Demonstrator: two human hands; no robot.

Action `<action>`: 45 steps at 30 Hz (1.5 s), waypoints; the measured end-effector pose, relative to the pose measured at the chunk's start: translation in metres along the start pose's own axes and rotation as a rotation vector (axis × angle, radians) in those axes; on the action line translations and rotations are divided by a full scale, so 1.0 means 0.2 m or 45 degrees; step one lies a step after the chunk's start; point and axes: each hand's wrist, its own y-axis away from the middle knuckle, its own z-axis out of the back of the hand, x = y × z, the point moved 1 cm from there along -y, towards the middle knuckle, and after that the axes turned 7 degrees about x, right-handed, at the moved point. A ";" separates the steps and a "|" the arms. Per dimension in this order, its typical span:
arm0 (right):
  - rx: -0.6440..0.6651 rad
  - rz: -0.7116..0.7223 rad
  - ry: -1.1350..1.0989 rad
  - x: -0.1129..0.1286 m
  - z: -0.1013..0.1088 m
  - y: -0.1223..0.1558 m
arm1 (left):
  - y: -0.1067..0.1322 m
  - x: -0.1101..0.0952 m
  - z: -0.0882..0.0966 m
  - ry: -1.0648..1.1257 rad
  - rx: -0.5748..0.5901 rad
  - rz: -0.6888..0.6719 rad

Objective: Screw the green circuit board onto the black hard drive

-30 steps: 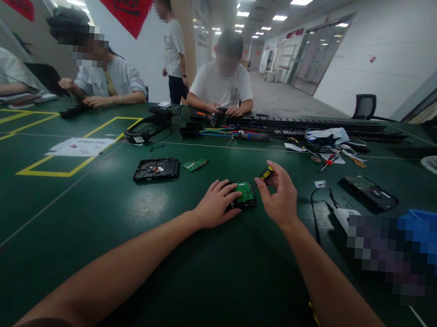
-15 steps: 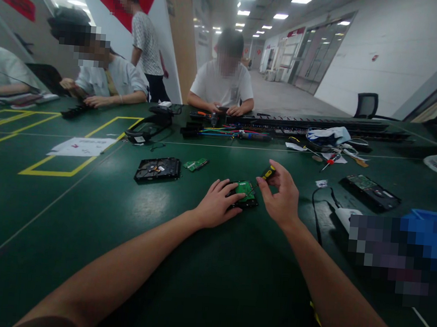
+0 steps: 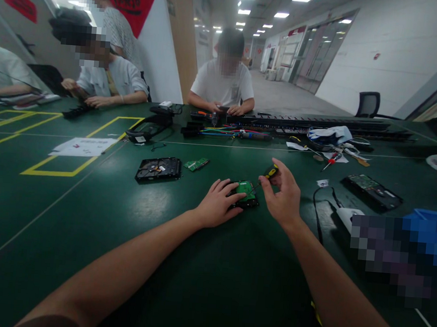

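Observation:
A hard drive (image 3: pixel 251 202) with its green circuit board facing up lies on the green table in front of me. Across its left side my left hand (image 3: pixel 218 204) rests flat, fingers spread, covering part of the board. My right hand (image 3: pixel 286 199) grips a yellow-and-black screwdriver (image 3: pixel 271 171) between thumb and fingers. Its thin shaft slants down left to the board; whether the tip sits in a screw is too small to tell. Left of the drive lies a loose green circuit board (image 3: pixel 196 164), and beyond it another hard drive (image 3: pixel 158 169) with its board side bare.
To the right lie a third hard drive (image 3: pixel 371 191), a white device with a black strap (image 3: pixel 316 206) and a blue bin (image 3: pixel 431 225). A red screwdriver (image 3: pixel 331 162), cables (image 3: pixel 221 132) and a black headset (image 3: pixel 149 128) lie farther back. People sit across the table.
The screwdriver handle and my right fingers have shifted very slightly. My left hand stays on the drive. In the background, a walking person has moved left behind a seated one.

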 end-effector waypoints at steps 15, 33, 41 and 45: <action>0.069 -0.018 -0.053 0.00 -0.02 0.01 | 0.00 -0.01 0.00 -0.009 -0.009 -0.007; 0.107 0.029 -0.109 0.03 -0.01 0.01 | 0.00 -0.01 0.01 -0.018 -0.008 -0.009; 0.187 0.064 -0.215 0.04 -0.01 0.01 | 0.00 -0.01 0.00 0.020 -0.032 0.011; 0.150 0.101 -0.108 0.05 0.00 0.00 | 0.00 -0.01 -0.01 0.010 -0.028 0.009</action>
